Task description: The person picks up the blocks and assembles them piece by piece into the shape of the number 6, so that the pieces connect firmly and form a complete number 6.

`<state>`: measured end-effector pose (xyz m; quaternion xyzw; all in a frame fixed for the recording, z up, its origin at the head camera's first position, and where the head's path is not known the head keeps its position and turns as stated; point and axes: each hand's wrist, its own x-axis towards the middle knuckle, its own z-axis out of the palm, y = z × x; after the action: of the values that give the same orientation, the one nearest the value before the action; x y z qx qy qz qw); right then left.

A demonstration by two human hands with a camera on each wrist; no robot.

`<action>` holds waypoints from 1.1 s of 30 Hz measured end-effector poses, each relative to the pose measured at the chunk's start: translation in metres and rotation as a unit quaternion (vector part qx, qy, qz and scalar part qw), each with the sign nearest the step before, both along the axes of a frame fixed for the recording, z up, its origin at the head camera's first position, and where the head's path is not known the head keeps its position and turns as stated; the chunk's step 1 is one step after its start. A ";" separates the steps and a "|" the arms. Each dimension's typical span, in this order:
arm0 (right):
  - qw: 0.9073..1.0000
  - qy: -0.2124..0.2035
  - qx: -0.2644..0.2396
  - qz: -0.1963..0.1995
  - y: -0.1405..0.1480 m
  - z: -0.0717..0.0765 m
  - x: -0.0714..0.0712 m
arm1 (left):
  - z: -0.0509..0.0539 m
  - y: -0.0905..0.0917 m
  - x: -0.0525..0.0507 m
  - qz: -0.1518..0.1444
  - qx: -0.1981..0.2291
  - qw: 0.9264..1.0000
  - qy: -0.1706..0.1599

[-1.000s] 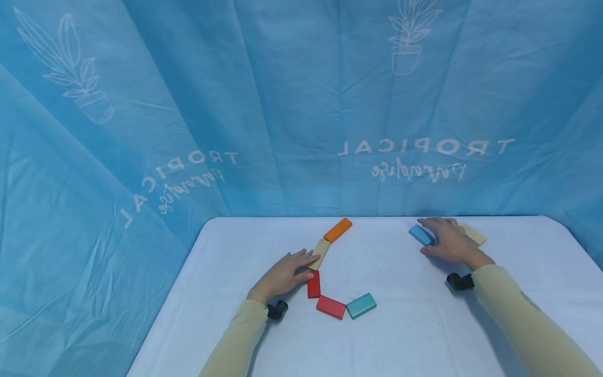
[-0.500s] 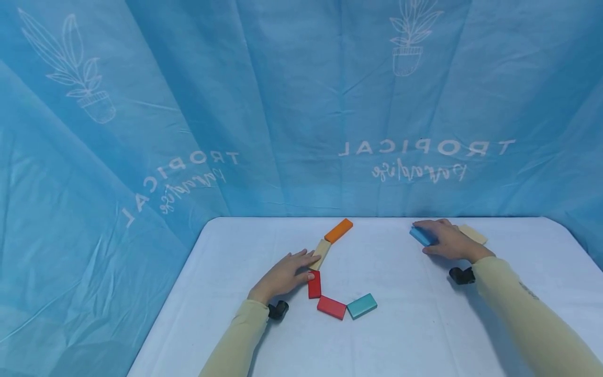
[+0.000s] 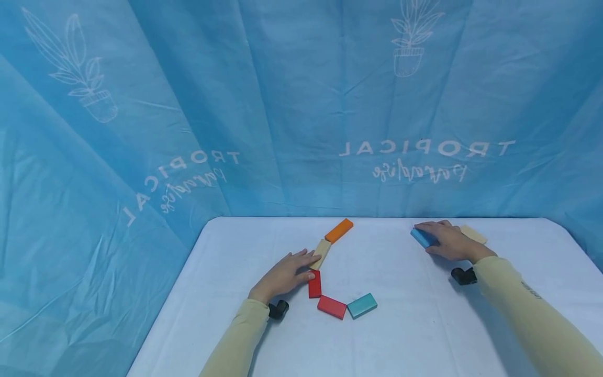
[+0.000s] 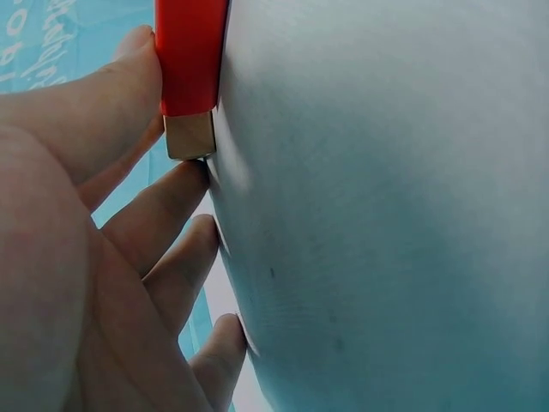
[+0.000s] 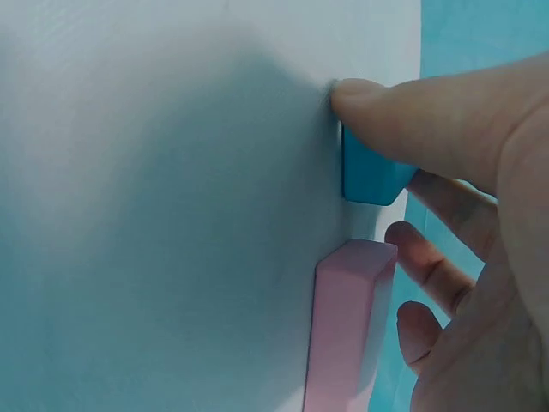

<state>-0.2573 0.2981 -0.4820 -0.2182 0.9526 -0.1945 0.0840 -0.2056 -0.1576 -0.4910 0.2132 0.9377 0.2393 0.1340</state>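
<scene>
Left of the teal block (image 3: 361, 306) and farther back on the worktop (image 3: 391, 345), the left hand (image 3: 282, 274) lies with loosely spread fingers, its thumb on a red block (image 3: 314, 288) and fingers at a cream block (image 3: 323, 248). The right hand (image 3: 450, 243) pinches the blue block (image 3: 421, 238), well to the right of the teal block and also farther back.

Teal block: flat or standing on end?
Flat. In the head view, the teal block lies with its broad face up on the white table.

A free lane crossed the table (image 3: 400, 335) from near to far edge, between the teal block (image 3: 361, 305) and the right hand (image 3: 451, 243) gripping the blue block (image 3: 420, 237).
</scene>
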 end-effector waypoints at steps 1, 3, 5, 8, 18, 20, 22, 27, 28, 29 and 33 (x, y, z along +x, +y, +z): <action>1.000 0.002 0.001 -0.002 0.000 -0.001 0.000 | 0.000 0.000 0.000 0.001 -0.001 1.000 0.000; 1.000 0.003 0.002 -0.008 -0.001 -0.002 0.000 | 0.000 0.000 0.000 0.003 -0.002 1.000 0.000; 1.000 0.004 0.001 -0.013 -0.001 -0.004 0.001 | -0.001 -0.001 0.001 0.005 -0.003 1.000 -0.002; 1.000 0.007 -0.007 -0.017 -0.002 -0.005 0.003 | -0.001 -0.001 0.001 0.006 0.000 1.000 -0.002; 0.999 0.023 -0.035 -0.012 -0.002 -0.007 0.011 | 0.000 0.000 0.000 -0.003 -0.003 1.000 0.007; 0.999 0.024 -0.047 -0.010 -0.004 -0.006 0.012 | -0.001 0.000 0.000 -0.005 -0.006 1.000 0.010; 0.998 0.026 -0.057 -0.005 -0.006 -0.006 0.014 | -0.002 0.000 -0.001 -0.007 -0.008 1.000 0.013; 0.997 0.035 -0.064 0.002 -0.011 -0.005 0.021 | -0.003 0.000 -0.002 -0.008 -0.008 1.000 0.012; 0.997 0.038 -0.064 0.003 -0.012 -0.005 0.023 | -0.004 0.000 -0.002 -0.008 -0.009 1.000 0.012; 0.997 0.042 -0.064 0.005 -0.013 -0.005 0.025 | -0.004 -0.001 -0.002 -0.009 -0.009 1.000 0.011; 0.996 0.056 -0.064 0.006 -0.017 -0.004 0.029 | -0.004 -0.001 -0.002 -0.010 -0.010 1.000 0.011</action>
<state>-0.2279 0.2814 -0.4857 -0.2398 0.9401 -0.2416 0.0176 -0.2080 -0.1583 -0.4950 0.2238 0.9394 0.2259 0.1280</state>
